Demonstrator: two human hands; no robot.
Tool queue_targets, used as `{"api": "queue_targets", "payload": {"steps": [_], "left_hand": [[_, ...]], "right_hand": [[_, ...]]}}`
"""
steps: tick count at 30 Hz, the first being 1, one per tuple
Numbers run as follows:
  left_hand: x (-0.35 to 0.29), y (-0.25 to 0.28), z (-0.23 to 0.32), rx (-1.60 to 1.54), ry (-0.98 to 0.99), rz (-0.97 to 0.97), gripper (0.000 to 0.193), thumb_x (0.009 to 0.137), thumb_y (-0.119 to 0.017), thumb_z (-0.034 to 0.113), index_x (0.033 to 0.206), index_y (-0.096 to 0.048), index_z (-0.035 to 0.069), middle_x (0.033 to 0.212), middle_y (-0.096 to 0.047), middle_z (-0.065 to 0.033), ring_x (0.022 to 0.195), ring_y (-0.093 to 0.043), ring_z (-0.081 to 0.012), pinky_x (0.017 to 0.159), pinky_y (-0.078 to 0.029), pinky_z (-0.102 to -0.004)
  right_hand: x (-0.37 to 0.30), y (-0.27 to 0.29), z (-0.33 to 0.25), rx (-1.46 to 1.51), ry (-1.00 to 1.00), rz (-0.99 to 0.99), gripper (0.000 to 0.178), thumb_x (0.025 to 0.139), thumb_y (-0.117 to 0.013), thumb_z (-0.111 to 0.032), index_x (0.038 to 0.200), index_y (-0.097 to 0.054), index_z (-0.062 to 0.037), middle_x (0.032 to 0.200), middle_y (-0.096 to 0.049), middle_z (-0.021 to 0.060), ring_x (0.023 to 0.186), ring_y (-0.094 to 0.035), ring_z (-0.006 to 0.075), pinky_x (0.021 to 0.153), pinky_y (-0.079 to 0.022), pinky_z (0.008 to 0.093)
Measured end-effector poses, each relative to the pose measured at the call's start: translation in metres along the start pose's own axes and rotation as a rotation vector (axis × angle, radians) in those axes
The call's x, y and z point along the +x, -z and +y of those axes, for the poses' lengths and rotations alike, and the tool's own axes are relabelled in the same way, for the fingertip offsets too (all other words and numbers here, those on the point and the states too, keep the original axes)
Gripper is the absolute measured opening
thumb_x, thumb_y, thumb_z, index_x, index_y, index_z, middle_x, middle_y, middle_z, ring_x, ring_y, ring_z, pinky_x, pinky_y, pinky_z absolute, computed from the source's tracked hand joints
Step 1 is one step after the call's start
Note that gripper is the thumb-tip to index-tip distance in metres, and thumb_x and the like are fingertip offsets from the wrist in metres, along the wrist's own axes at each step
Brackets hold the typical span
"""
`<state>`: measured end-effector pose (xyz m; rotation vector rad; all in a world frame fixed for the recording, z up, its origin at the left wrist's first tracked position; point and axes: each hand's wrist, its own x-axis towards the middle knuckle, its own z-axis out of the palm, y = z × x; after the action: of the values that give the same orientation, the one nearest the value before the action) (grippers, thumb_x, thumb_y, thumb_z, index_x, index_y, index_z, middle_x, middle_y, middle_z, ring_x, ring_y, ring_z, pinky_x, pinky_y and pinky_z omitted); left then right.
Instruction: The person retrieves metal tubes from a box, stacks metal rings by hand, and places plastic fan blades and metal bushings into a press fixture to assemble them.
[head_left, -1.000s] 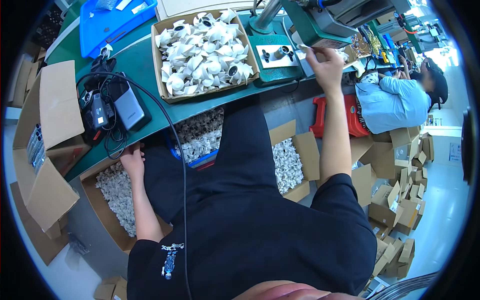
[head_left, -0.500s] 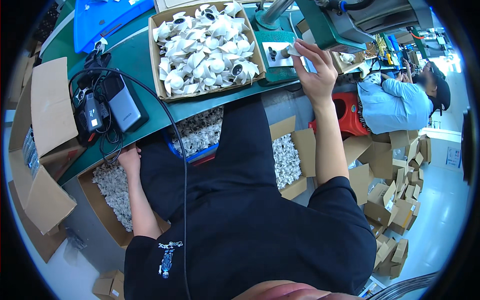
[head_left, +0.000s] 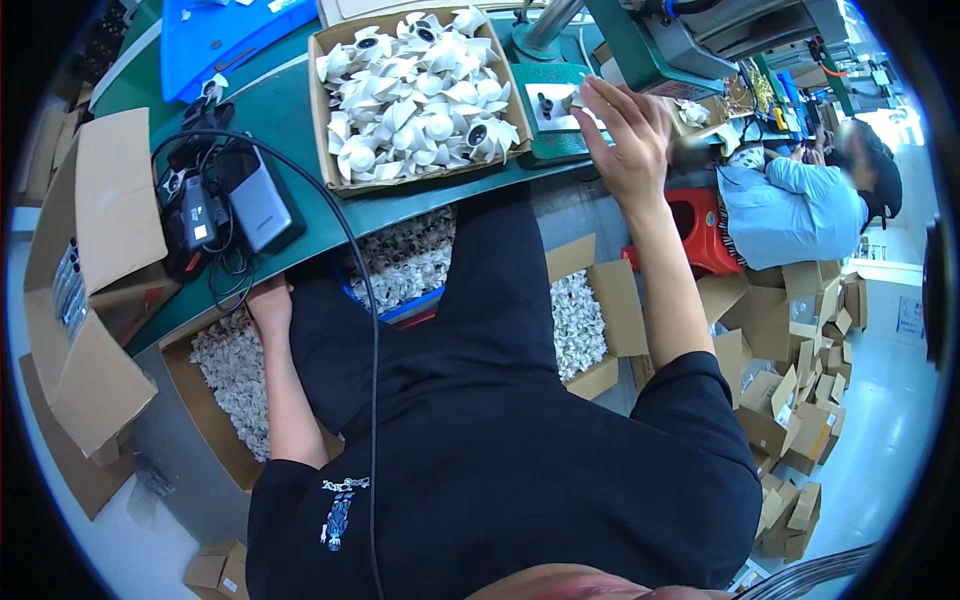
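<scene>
My right hand (head_left: 632,140) is raised beside the green press base (head_left: 548,150), its fingers stretched out and its thumb apart. The fingertips are at a small pale part on the white plate (head_left: 553,118) there, and I see nothing gripped. A dark peg stands on that plate. Down at the table's front edge, my left hand (head_left: 270,305) hangs over a carton (head_left: 205,415) full of small white parts (head_left: 230,375); its fingers are mostly hidden. A carton of white fan impellers (head_left: 415,110), some with dark hubs, sits on the table between the hands.
A grey power bank (head_left: 262,205) and tangled black cables lie at the table's left. A blue tray (head_left: 225,45) is behind them. The press head (head_left: 660,60) overhangs at right. Open cartons flank my legs; a red stool (head_left: 692,225) and a co-worker (head_left: 795,205) are at right.
My right hand has turned slightly, its fingers straighter and more spread beside the plate. My left hand has moved slightly farther under the table edge. The whole view has shifted a little.
</scene>
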<state>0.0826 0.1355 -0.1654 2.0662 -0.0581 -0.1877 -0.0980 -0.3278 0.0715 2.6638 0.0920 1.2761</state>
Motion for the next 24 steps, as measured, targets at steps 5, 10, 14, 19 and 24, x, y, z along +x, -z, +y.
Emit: {"api": "queue_targets", "payload": {"steps": [5, 10, 14, 19, 24], "left_hand": [[-0.017, -0.004, 0.037, -0.193, -0.033, 0.015, 0.016, 0.094, -0.062, 0.014, 0.095, -0.061, -0.002, 0.078, -0.066, -0.0083, 0.049, -0.051, -0.0106, 0.045, -0.039, -0.0255], [-0.015, 0.006, 0.039, -0.176, -0.028, 0.002, 0.015, 0.093, -0.063, 0.013, 0.097, -0.061, -0.002, 0.080, -0.068, -0.0089, 0.052, -0.052, -0.0098, 0.046, -0.040, -0.0247], [-0.016, 0.005, 0.050, -0.105, 0.034, -0.003, 0.015, 0.094, -0.062, 0.013, 0.096, -0.062, -0.001, 0.081, -0.068, -0.0089, 0.053, -0.053, -0.0096, 0.045, -0.040, -0.0237], [-0.015, 0.007, 0.028, -0.177, -0.044, 0.048, 0.017, 0.095, -0.061, 0.016, 0.094, -0.063, -0.001, 0.081, -0.068, -0.0081, 0.054, -0.054, -0.0098, 0.046, -0.040, -0.0233], [-0.033, 0.050, 0.094, -0.189, 0.147, -0.114, 0.017, 0.094, -0.061, 0.016, 0.094, -0.065, -0.001, 0.082, -0.068, -0.0074, 0.060, -0.058, -0.0113, 0.052, -0.044, -0.0234]], "right_hand": [[-0.021, 0.006, 0.022, 0.101, -0.433, 0.076, 0.025, 0.078, -0.068, -0.007, 0.102, -0.068, 0.0001, 0.094, -0.068, 0.0114, 0.082, -0.064, 0.0250, 0.077, -0.051, 0.0344], [-0.038, -0.046, 0.099, 0.376, -0.870, -0.228, 0.020, 0.079, -0.063, -0.011, 0.090, -0.067, 0.0044, 0.087, -0.067, 0.0183, 0.079, -0.065, 0.0305, 0.074, -0.050, 0.0375], [-0.046, -0.079, 0.105, 0.436, -0.718, -0.150, 0.018, 0.080, -0.060, -0.013, 0.081, -0.067, 0.0043, 0.082, -0.067, 0.0220, 0.075, -0.066, 0.0316, 0.071, -0.049, 0.0393], [-0.045, -0.047, 0.095, 0.030, -0.244, -0.412, 0.020, 0.085, -0.059, -0.013, 0.084, -0.069, 0.0041, 0.088, -0.069, 0.0211, 0.084, -0.066, 0.0286, 0.072, -0.050, 0.0399], [-0.010, -0.010, 0.009, 1.047, -0.679, -0.042, 0.034, 0.083, -0.071, -0.007, 0.113, -0.063, 0.0065, 0.108, -0.067, 0.0117, 0.093, -0.061, 0.0133, 0.082, -0.050, 0.0334]]}}
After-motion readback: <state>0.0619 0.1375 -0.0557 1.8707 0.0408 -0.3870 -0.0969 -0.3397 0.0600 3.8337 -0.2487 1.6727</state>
